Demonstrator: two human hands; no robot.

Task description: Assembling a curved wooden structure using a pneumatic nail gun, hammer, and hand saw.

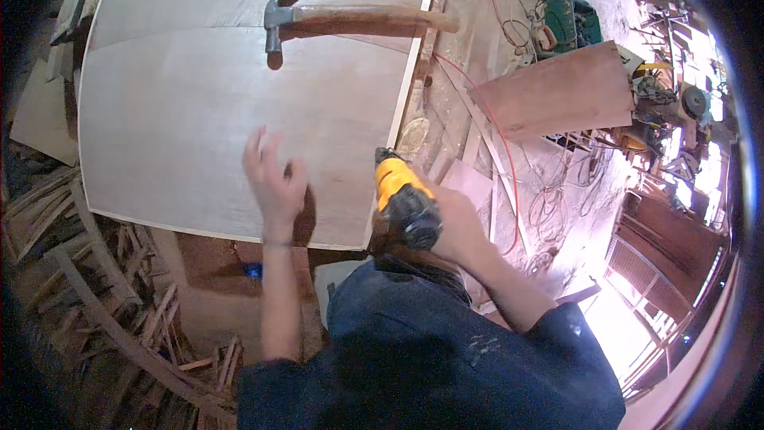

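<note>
A large pale wooden panel with light edge strips fills the upper middle of the head view. Over its near part is my left hand, fingers bent and apart, holding nothing. My right hand is wrapped round a yellow and black cordless drill. The drill's nose lies at the panel's right edge; whether it touches the wood I cannot tell. Farther up, a claw hammer rests across the panel, its metal head to the left and its wooden handle jutting past the right edge.
Scrap wood strips are heaped at the lower left. On the right, a brown board lies near a green power tool. A red cord and tangled cables run across the floor. A small blue object sits below the panel.
</note>
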